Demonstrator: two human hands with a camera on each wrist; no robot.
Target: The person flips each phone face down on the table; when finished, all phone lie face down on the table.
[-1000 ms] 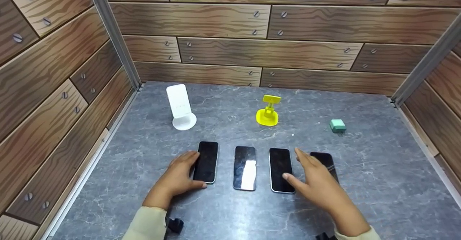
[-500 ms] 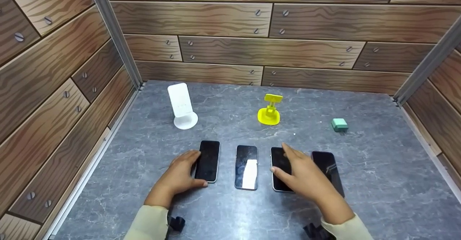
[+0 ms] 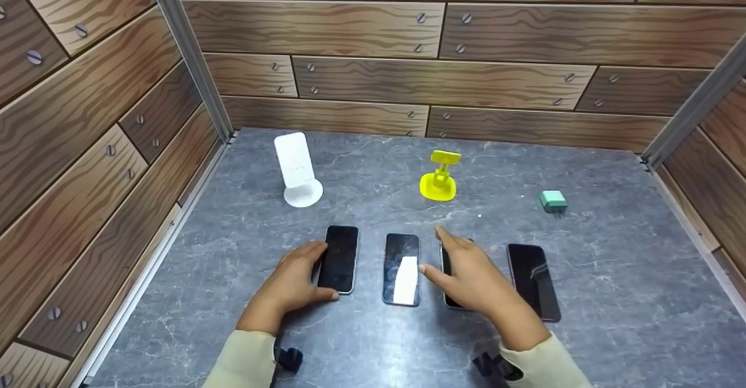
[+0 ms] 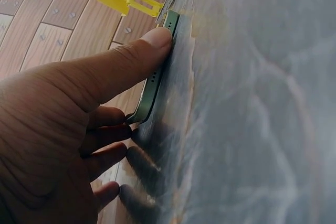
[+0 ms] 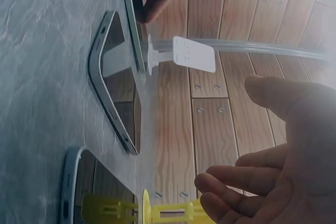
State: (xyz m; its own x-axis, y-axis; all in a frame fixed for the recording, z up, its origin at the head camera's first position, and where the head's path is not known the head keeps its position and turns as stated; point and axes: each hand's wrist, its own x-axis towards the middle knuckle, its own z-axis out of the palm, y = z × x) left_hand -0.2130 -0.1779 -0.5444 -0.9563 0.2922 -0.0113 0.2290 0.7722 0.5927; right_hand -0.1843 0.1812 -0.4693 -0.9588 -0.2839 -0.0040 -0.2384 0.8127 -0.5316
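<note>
In the head view my left hand (image 3: pixel 291 280) is at the leftmost phone (image 3: pixel 339 258), which lies flat with a dark screen. In the left wrist view the thumb (image 4: pixel 157 38) rests along the phone's green end edge, and the fingertips are by its side. My right hand (image 3: pixel 472 274) hovers with spread fingers over the third phone (image 3: pixel 446 265) and hides most of it. Its thumb tip is next to the second phone (image 3: pixel 401 268), whose screen reflects a white shape; contact cannot be told. A fourth phone (image 3: pixel 533 282) lies to the right of this hand.
Behind the phones stand a white phone stand (image 3: pixel 296 163) and a yellow phone stand (image 3: pixel 440 178). A small green charger-like block (image 3: pixel 552 201) sits at the right. Wood-patterned walls (image 3: pixel 373 79) enclose the grey marbled table (image 3: pixel 373 347) at the back and sides.
My right hand has moved left from beside the fourth phone, across the third, to the edge of the second. The left hand stays at the leftmost phone. The view has shifted slightly.
</note>
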